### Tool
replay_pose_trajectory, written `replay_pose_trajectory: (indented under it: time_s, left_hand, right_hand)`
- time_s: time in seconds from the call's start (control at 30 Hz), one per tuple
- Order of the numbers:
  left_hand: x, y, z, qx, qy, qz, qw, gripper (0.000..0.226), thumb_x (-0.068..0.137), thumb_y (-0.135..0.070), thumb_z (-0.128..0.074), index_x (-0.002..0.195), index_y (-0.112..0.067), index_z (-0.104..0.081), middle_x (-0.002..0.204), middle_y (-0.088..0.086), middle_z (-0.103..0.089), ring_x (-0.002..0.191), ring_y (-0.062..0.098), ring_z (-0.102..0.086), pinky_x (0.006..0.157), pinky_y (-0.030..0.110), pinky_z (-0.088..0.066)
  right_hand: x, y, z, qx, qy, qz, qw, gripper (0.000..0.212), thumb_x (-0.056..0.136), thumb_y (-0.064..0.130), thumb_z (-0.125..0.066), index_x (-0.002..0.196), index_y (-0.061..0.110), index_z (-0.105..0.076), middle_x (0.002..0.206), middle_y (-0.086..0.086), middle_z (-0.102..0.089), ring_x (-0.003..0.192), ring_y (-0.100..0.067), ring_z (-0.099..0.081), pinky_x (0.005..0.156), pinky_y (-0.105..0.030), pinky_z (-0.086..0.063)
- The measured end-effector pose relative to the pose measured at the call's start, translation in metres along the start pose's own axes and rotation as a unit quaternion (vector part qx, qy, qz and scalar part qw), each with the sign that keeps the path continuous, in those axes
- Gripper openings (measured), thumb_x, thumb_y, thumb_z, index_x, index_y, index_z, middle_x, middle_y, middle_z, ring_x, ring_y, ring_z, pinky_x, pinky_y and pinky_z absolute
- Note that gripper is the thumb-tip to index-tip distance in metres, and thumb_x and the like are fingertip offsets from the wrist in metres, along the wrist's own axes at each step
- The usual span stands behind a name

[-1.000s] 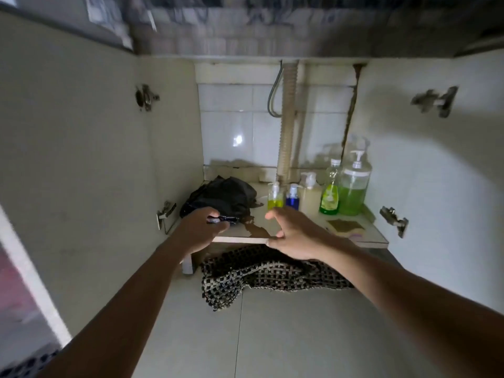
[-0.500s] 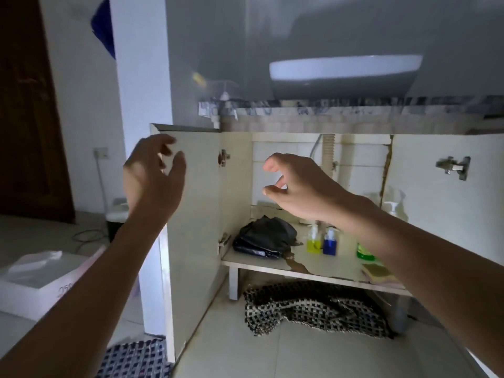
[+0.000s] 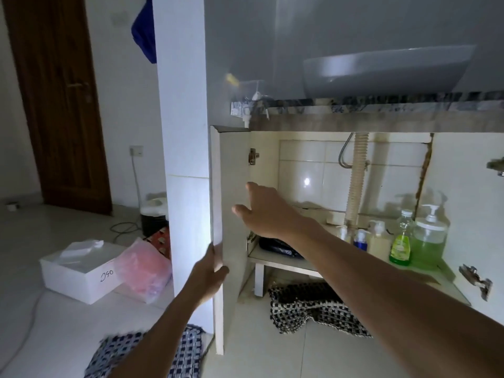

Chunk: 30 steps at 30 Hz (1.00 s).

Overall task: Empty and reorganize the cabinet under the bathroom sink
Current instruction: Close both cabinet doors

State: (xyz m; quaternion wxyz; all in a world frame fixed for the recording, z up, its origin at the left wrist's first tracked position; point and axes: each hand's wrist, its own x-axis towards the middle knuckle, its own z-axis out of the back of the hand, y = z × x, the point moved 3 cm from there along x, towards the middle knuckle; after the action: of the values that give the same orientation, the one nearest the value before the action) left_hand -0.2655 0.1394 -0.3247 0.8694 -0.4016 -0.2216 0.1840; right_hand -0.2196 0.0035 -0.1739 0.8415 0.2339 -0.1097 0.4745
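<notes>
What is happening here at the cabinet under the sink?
A person is busy at the open cabinet. The left hand grips the edge of the left cabinet door, and the right hand reaches open toward its inner face. On the shelf a dark bag and several soap bottles stand in place. A checkered cloth lies on the floor below.

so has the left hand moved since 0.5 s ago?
Yes. The left hand came down and across to the left cabinet door; it now grips that door's outer edge low down, below the upper hinge.
</notes>
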Motion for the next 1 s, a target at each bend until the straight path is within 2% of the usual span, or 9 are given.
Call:
replay_pose_trajectory:
  time_s: [0.1, 0.2, 0.3, 0.4, 0.5, 0.6, 0.8, 0.9, 1.0]
  left_hand:
    - [0.002, -0.010, -0.016, 0.044, 0.025, -0.022, 0.998, 0.072, 0.098, -0.020, -0.048, 0.154, -0.018, -0.003, 0.149, 0.011, -0.041, 0.130, 0.027, -0.050, 0.100, 0.031, -0.043]
    - [0.001, -0.030, -0.037, 0.073, 0.041, -0.068, 0.994, 0.074, 0.100, -0.024, -0.044, 0.153, -0.018, 0.006, 0.155, 0.009, -0.030, 0.139, 0.028, -0.036, 0.112, 0.037, -0.030]
    - [0.003, -0.047, -0.060, 0.065, 0.041, -0.097, 0.992, 0.076, 0.099, -0.020, -0.045, 0.153, -0.019, 0.010, 0.158, 0.009, -0.024, 0.142, 0.030, -0.030, 0.116, 0.044, -0.028]
    - [0.010, -0.063, -0.085, 0.061, 0.006, -0.103, 0.993, 0.070, 0.100, -0.025, -0.040, 0.153, -0.024, 0.006, 0.156, 0.007, -0.029, 0.136, 0.031, -0.039, 0.109, 0.049, -0.037]
    - [0.021, -0.083, -0.112, 0.091, -0.020, -0.105, 0.990, 0.066, 0.101, -0.030, -0.035, 0.152, -0.022, 0.007, 0.159, 0.003, -0.016, 0.132, 0.031, -0.044, 0.104, 0.049, -0.041]
    - [0.036, -0.100, -0.141, 0.133, -0.024, -0.118, 0.984, 0.076, 0.099, -0.034, -0.043, 0.151, -0.019, 0.011, 0.161, 0.003, 0.001, 0.135, 0.031, -0.040, 0.101, 0.049, -0.043]
    - [0.082, -0.132, -0.200, 0.145, -0.011, -0.115, 0.983, 0.076, 0.100, -0.036, -0.041, 0.151, -0.021, 0.014, 0.160, 0.012, 0.011, 0.143, 0.033, -0.025, 0.110, 0.049, -0.034]
    - [0.105, -0.139, -0.217, 0.158, 0.007, -0.132, 0.979, 0.079, 0.099, -0.035, -0.045, 0.151, -0.023, 0.013, 0.159, 0.014, 0.013, 0.143, 0.035, -0.025, 0.111, 0.053, -0.032]
    - [0.131, -0.136, -0.227, 0.188, 0.024, -0.144, 0.971, 0.084, 0.097, -0.036, -0.048, 0.150, -0.030, 0.017, 0.158, 0.013, 0.022, 0.146, 0.033, -0.018, 0.115, 0.053, -0.024]
  right_hand:
    - [-0.002, -0.009, -0.012, 0.031, 0.005, -0.022, 0.999, 0.047, 0.099, 0.036, -0.041, 0.132, 0.004, -0.034, 0.071, 0.000, -0.050, 0.061, -0.011, -0.052, 0.053, -0.021, -0.038]
    - [-0.005, -0.019, -0.015, 0.045, -0.025, -0.023, 0.998, 0.043, 0.100, 0.031, -0.039, 0.132, 0.004, -0.033, 0.063, 0.004, -0.045, 0.049, -0.006, -0.044, 0.043, -0.016, -0.030]
    - [-0.004, -0.035, -0.016, 0.066, -0.087, -0.018, 0.994, 0.040, 0.100, 0.024, -0.042, 0.129, -0.002, -0.035, 0.069, 0.001, -0.051, 0.053, -0.010, -0.050, 0.049, -0.018, -0.036]
    - [0.002, -0.064, -0.016, 0.066, -0.173, -0.027, 0.982, 0.036, 0.099, 0.020, -0.043, 0.122, -0.008, -0.039, 0.069, -0.001, -0.049, 0.059, -0.018, -0.050, 0.054, -0.026, -0.038]
    - [0.002, -0.100, -0.009, 0.087, -0.246, -0.020, 0.965, 0.028, 0.098, 0.015, -0.045, 0.115, -0.007, -0.045, 0.060, 0.008, -0.040, 0.048, -0.007, -0.042, 0.043, -0.012, -0.034]
    - [-0.002, -0.138, 0.005, 0.082, -0.291, -0.011, 0.953, 0.013, 0.097, 0.012, -0.049, 0.095, 0.000, -0.048, 0.059, 0.009, -0.037, 0.049, -0.001, -0.038, 0.047, -0.007, -0.037]
    - [0.013, -0.219, 0.028, 0.103, -0.306, -0.096, 0.941, 0.025, 0.098, 0.019, -0.047, 0.105, -0.004, -0.052, 0.084, -0.015, -0.059, 0.073, -0.024, -0.054, 0.059, -0.021, -0.034]
    - [0.022, -0.252, 0.034, 0.127, -0.301, -0.112, 0.939, 0.023, 0.098, 0.020, -0.045, 0.096, -0.002, -0.051, 0.078, -0.014, -0.055, 0.071, -0.024, -0.051, 0.049, -0.013, -0.033]
    - [0.034, -0.278, 0.037, 0.148, -0.275, -0.138, 0.940, 0.024, 0.099, 0.023, -0.042, 0.107, 0.004, -0.054, 0.091, -0.013, -0.059, 0.079, -0.023, -0.052, 0.060, -0.017, -0.036]
